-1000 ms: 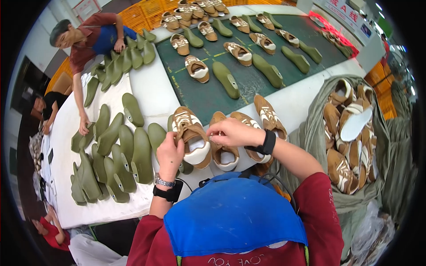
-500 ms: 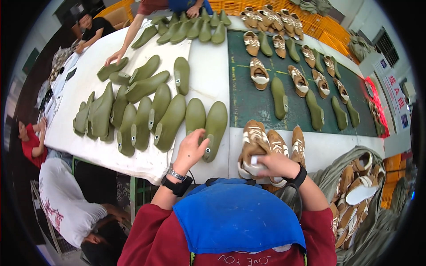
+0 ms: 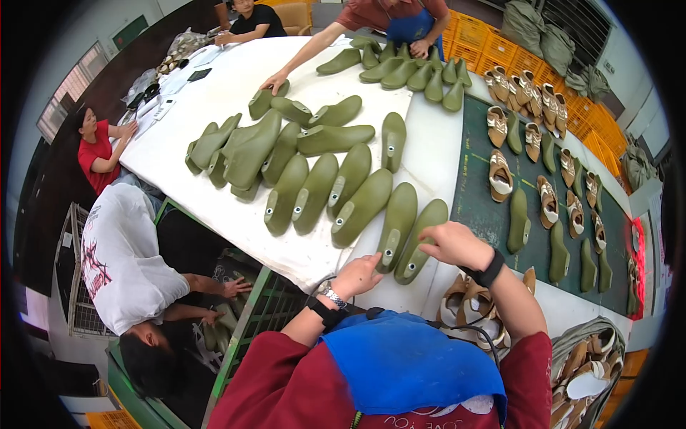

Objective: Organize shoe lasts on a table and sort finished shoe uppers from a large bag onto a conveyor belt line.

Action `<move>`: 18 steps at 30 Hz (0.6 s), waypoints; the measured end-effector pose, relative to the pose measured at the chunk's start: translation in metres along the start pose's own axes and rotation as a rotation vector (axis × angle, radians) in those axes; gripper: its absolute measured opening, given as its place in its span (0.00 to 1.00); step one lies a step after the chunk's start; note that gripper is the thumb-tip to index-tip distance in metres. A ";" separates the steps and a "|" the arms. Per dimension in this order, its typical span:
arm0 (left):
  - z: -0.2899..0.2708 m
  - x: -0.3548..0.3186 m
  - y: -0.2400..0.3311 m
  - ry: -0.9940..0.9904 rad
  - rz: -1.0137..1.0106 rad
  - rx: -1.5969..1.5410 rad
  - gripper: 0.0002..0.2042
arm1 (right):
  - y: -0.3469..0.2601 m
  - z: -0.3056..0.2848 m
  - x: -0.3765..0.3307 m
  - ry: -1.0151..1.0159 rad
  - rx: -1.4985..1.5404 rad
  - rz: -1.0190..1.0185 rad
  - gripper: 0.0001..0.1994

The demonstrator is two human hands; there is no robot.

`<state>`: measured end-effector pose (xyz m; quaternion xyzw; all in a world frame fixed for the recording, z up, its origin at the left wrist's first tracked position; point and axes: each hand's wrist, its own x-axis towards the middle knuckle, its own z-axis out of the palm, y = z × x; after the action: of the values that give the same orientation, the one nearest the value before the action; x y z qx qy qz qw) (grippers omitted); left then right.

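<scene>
Two green shoe forms (image 3: 399,223) on the white counter (image 3: 436,154), left of a dark panel (image 3: 477,196); left hand (image 3: 357,276) at one, right hand (image 3: 461,247) at the other, fingers' grip unclear; orange crates (image 3: 471,33) behind.

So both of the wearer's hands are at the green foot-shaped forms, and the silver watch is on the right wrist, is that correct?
Not quite: the head view shows the silver watch at the wrist of the left hand. That one and the right hand are indeed at the green foot-shaped forms.
</scene>
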<state>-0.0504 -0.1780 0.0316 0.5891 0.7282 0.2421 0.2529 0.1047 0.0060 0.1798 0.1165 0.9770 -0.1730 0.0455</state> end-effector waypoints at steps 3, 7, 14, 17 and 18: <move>-0.013 -0.008 -0.009 -0.016 0.048 0.001 0.26 | 0.003 0.040 0.032 -0.390 0.152 0.335 0.25; -0.017 -0.031 -0.045 0.069 0.084 -0.004 0.24 | 0.006 0.079 0.031 -0.489 0.233 0.364 0.28; -0.031 -0.013 -0.041 -0.068 0.144 0.040 0.23 | 0.033 0.083 0.027 -0.299 0.371 0.470 0.16; -0.034 0.004 -0.019 -0.079 0.217 -0.014 0.21 | 0.062 0.070 0.040 -0.306 0.322 0.533 0.15; -0.030 0.008 -0.016 -0.064 0.223 -0.031 0.21 | 0.078 0.067 0.045 -0.307 0.303 0.553 0.16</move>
<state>-0.0828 -0.1752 0.0435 0.6699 0.6458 0.2613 0.2566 0.0835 0.0634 0.0861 0.3546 0.8535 -0.3128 0.2190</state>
